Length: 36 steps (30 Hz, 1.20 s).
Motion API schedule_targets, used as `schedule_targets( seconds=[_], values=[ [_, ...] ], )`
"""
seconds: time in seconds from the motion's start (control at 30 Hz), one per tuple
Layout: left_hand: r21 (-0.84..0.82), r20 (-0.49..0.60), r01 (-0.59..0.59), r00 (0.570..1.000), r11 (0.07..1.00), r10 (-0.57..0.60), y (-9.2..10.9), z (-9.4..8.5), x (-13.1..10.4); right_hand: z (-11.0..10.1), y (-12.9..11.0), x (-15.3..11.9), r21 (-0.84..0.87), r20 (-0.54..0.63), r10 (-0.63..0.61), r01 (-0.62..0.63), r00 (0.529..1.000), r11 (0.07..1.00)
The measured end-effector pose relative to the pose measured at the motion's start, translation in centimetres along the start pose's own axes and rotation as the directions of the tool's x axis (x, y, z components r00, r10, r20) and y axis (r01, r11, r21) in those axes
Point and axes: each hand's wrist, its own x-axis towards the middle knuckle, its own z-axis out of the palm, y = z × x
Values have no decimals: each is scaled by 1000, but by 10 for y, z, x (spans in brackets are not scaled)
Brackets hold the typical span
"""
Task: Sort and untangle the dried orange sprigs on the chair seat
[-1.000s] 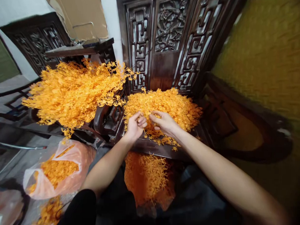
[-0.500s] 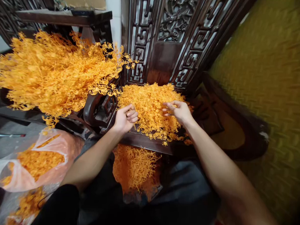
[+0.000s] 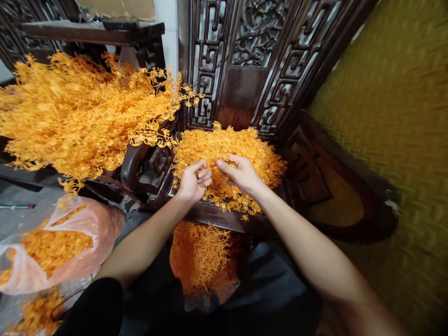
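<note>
My left hand [image 3: 196,180] is closed, its fingers curled over what looks like a thin orange plastic flower stem, mostly hidden by the fist. Just to the right, my right hand [image 3: 241,174] has its thumb and fingers apart, pointing at the left hand with a small gap between them. Both are above the front of a heap of small orange artificial flowers [image 3: 254,144], which rests on the seat of a dark carved wooden chair [image 3: 222,216]. Below the seat edge, between my legs, an orange bag [image 3: 179,257] holds bare orange stems [image 3: 208,256].
A large bundle of orange flower sprays [image 3: 70,112] lies on the furniture at left, beside a chair armrest [image 3: 131,166]. On the floor, a translucent plastic bag [image 3: 108,227] contains loose orange flowers. A yellow woven surface [image 3: 408,106] stands at right, behind a dark curved wooden piece [image 3: 385,205].
My right hand has moved left, close to my left hand. The left hand stays closed and has shifted slightly right. The view has tilted a little.
</note>
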Motion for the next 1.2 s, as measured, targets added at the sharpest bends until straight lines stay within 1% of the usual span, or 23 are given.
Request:
schedule_targets(
  seconds=[0.03,0.1,0.13,0.17,0.2,0.27,0.33,0.37,0.43,0.53,0.63,0.67,0.7,0.73,0.8,0.83,0.87,0.9,0.97,1.0,1.03,1.1,1.2],
  values=[
    [12,3,20,1000,1000,-20,2,1,-3,-8,6,4,-203,-37,-86,77,996,976],
    [59,15,55,998,997,-56,6,2,-11,-33,20,11,-565,-104,-229,132,968,814],
    [92,24,51,998,994,-53,9,2,-15,-48,28,14,-673,-152,-260,93,953,733],
    [126,34,26,999,992,-30,11,2,-19,-62,35,16,-717,-230,-260,17,938,697],
    [159,43,-17,999,987,10,13,1,-21,-74,42,17,-694,-320,-235,-58,918,717],
    [219,48,-101,995,971,92,15,-2,-23,-91,51,15,-493,-443,-108,-142,890,858],
    [276,28,-134,991,952,132,15,-5,-21,-93,49,10,-209,-436,27,-131,899,969],
    [304,13,-138,990,943,141,13,-8,-18,-89,44,6,-91,-412,56,-102,910,991],
    [359,-11,-146,987,922,161,9,-12,-13,-76,27,-2,49,-383,37,-19,923,999],
    [470,-17,-165,980,867,196,-1,-16,-9,-51,-4,-12,94,-367,-9,47,930,994],
    [601,23,-192,975,776,223,-9,-19,-9,-40,-21,-10,-88,-327,-80,53,941,995],
    [632,42,-203,973,748,229,-11,-20,-10,-42,-22,-6,-158,-356,-131,79,925,984],
    [652,57,-212,971,728,231,-12,-21,-11,-46,-21,-1,-197,-423,-181,105,888,975],
    [659,63,-213,971,721,229,-13,-22,-12,-52,-18,3,-197,-518,-211,124,829,973],
    [641,49,-194,976,742,212,-10,-24,-14,-66,-11,11,-105,-699,-178,146,693,984],
    [622,33,-181,978,761,206,-8,-25,-14,-70,-8,12,-50,-733,-138,151,666,987],
    [603,14,-171,979,779,205,-5,-25,-14,-72,-6,12,-4,-718,-104,145,688,989],
    [588,-1,-167,978,791,207,-3,-26,-13,-70,-4,9,32,-655,-75,127,752,991],
    [577,-16,-178,973,797,229,2,-26,-13,-57,-6,0,62,-455,-34,70,890,996],
    [578,-16,-187,971,794,240,3,-26,-12,-49,-9,-4,42,-355,-25,43,934,998],
    [579,-12,-196,969,791,248,4,-25,-13,-40,-12,-8,-16,-280,-37,34,959,999],
    [588,-2,-209,966,781,260,3,-24,-14,-28,-18,-13,-219,-191,-120,77,974,973],
    [680,36,-218,963,700,266,-1,-24,-15,-31,-22,-12,-541,-90,-286,194,954,818]
  ],
)
